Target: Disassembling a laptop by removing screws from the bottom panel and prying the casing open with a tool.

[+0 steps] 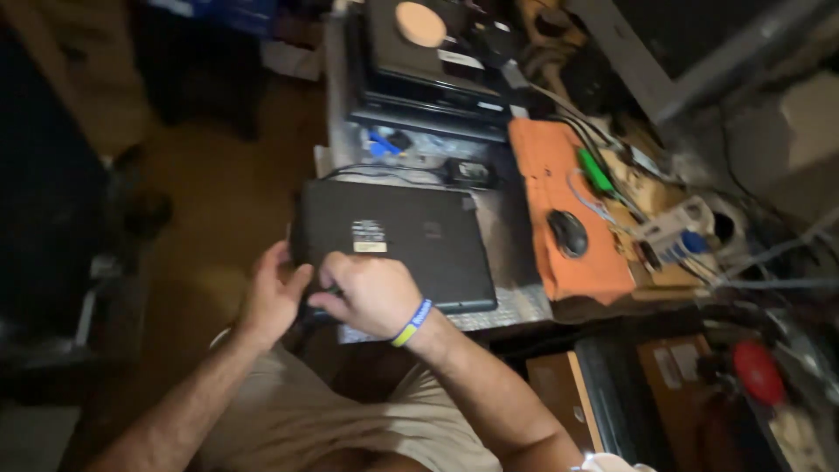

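A black laptop (411, 236) lies shut and upside down on the workbench, with stickers on its underside. My left hand (273, 293) grips its near left corner. My right hand (371, 293), with a blue and yellow wristband, rests closed on the laptop's near edge; a dark thing shows under its fingers, but I cannot tell what it is.
An orange mat (559, 210) with a black mouse (568, 232) lies right of the laptop. Several stacked laptops (428, 79) stand behind it, with cables and a green tool (594, 170) nearby. Boxes and a red object (757, 371) sit low at the right.
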